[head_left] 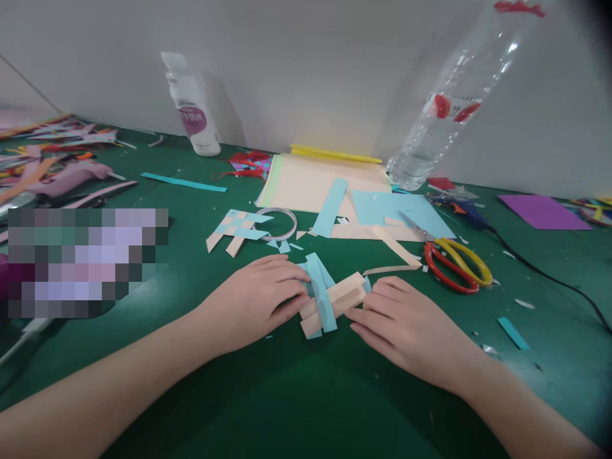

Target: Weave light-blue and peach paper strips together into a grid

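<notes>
Paper weave [329, 298]: peach strips slant up-right; left hand [258, 299], right hand [401, 325] fingers gripping ends.

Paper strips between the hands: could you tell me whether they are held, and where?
The left hand pins the strips by their left ends, the right hand by the right ends, against the table.

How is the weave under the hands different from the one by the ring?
The weave under the hands has few loose strips; the checkerboard weave by the ring is tight. Left hand and right hand touch the first; the second lies untouched. Both mix blue and peach.
</notes>
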`<action>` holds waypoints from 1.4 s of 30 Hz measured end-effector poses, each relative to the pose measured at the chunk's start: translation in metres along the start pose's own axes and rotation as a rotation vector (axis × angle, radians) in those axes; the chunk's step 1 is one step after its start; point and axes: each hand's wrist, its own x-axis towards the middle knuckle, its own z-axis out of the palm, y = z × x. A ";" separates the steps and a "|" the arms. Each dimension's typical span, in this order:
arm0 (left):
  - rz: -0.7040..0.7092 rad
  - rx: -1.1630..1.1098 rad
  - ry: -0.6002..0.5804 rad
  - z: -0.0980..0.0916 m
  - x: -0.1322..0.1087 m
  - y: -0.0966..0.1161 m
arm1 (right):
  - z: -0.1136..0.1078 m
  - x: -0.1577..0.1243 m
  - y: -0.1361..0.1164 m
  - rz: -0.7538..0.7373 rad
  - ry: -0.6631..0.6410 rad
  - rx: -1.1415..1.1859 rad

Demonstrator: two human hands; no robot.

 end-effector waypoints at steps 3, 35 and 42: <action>0.009 0.048 -0.020 -0.001 0.000 0.000 | 0.001 -0.001 0.002 0.031 -0.011 -0.026; -0.117 -0.007 -0.004 0.003 0.001 0.000 | -0.003 -0.004 0.006 0.079 0.076 0.037; -0.047 -0.116 0.083 -0.005 0.003 0.006 | -0.002 -0.005 0.008 0.095 0.034 0.211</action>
